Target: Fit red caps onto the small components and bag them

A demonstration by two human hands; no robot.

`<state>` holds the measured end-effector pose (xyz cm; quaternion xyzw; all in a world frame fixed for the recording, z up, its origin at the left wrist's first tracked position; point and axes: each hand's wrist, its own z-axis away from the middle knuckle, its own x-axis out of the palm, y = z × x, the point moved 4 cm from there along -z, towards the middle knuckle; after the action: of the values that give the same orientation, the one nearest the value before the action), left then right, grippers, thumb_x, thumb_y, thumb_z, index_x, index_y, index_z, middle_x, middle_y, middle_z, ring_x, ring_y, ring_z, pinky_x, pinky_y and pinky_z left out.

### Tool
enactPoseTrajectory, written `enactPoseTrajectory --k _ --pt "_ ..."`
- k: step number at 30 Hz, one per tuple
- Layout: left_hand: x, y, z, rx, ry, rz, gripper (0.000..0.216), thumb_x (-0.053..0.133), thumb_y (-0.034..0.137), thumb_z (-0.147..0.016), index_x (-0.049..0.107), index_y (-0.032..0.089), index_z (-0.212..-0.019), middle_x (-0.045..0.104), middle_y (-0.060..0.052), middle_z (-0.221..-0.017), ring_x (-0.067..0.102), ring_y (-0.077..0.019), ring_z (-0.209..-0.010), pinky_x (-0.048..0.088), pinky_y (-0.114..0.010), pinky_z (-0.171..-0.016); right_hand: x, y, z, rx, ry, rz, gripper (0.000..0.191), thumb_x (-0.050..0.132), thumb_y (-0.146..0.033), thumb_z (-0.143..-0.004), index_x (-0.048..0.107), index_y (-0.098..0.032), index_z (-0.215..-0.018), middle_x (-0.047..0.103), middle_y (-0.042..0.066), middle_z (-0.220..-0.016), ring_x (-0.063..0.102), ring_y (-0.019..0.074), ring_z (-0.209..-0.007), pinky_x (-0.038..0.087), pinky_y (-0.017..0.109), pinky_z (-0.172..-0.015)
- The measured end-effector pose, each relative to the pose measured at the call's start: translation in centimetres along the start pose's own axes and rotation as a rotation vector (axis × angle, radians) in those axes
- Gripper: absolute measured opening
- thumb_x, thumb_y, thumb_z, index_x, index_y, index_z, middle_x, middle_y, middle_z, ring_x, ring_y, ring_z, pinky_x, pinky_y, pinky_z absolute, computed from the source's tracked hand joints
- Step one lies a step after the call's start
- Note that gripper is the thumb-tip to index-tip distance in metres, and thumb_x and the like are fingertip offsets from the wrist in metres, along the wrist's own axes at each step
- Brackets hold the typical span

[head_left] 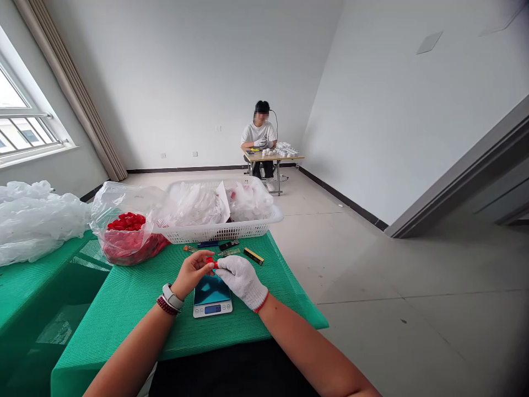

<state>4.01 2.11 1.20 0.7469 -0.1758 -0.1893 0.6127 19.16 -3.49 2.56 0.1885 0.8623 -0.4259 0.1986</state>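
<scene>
Between my two hands is a small red plastic piece (210, 259), held above a digital scale (212, 295) whose display reads about 0.0. My bare left hand (193, 273) pinches its left side with thumb and fingers; a watch and a beaded bracelet are on that wrist. In a white knitted glove, my right hand (242, 278) grips the right end, where a bit of red shows at the fingertips. The exact kind of red piece is too small to make out. An open clear plastic bag (124, 242) of similar red pieces stands to the left.
Behind the scale, a white plastic basket (219, 234) holds clear bags. A yellow-and-black box (253, 256) and a black item (228, 245) lie before it. Green mesh (136, 298) covers the table. More plastic bags (37, 226) lie left. Another person (259, 132) sits at a far table.
</scene>
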Motion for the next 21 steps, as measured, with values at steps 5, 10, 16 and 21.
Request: enactPoseTrajectory --k 5,10,16,21 --pt "0.4 -0.4 0.1 -0.013 0.004 -0.004 0.039 0.064 0.048 -0.083 0.044 0.021 -0.103 0.056 0.008 -0.061 0.062 -0.0129 -0.052 0.049 -0.023 -0.052 0.0 -0.1 -0.1 0.046 -0.014 -0.054 0.017 0.056 -0.026 -0.092 0.068 -0.020 -0.081 0.067 0.001 -0.078 0.061 0.0138 -0.074 0.045 0.023 -0.070" --pt "0.3 -0.5 0.3 0.021 0.063 -0.251 0.033 0.059 0.045 -0.087 0.044 0.021 -0.102 0.056 0.007 -0.061 0.053 -0.0098 -0.043 0.039 -0.020 -0.044 0.0 0.1 0.0 0.149 0.029 -0.073 0.022 0.053 -0.029 -0.093 0.068 -0.019 -0.082 0.067 0.002 -0.079 0.060 0.0139 -0.073 0.042 0.023 -0.066" --pt "0.0 0.7 0.7 0.323 0.081 -0.690 0.024 0.065 0.035 -0.084 0.058 0.020 -0.102 0.061 0.003 -0.069 0.051 -0.0096 -0.053 0.044 -0.021 -0.054 0.4 1.2 0.2 0.309 0.064 -0.215 0.023 0.052 -0.033 -0.091 0.069 -0.018 -0.087 0.066 0.001 -0.079 0.058 0.0142 -0.073 0.043 0.023 -0.064" --pt "0.0 0.7 1.0 0.449 0.102 -0.841 0.018 0.060 0.030 -0.089 0.062 0.019 -0.103 0.066 0.001 -0.074 0.052 -0.0094 -0.055 0.044 -0.021 -0.056 0.6 1.4 0.2 0.336 0.024 -0.329 0.024 0.053 -0.035 -0.091 0.067 -0.017 -0.085 0.063 0.000 -0.078 0.056 0.0126 -0.072 0.043 0.022 -0.064"
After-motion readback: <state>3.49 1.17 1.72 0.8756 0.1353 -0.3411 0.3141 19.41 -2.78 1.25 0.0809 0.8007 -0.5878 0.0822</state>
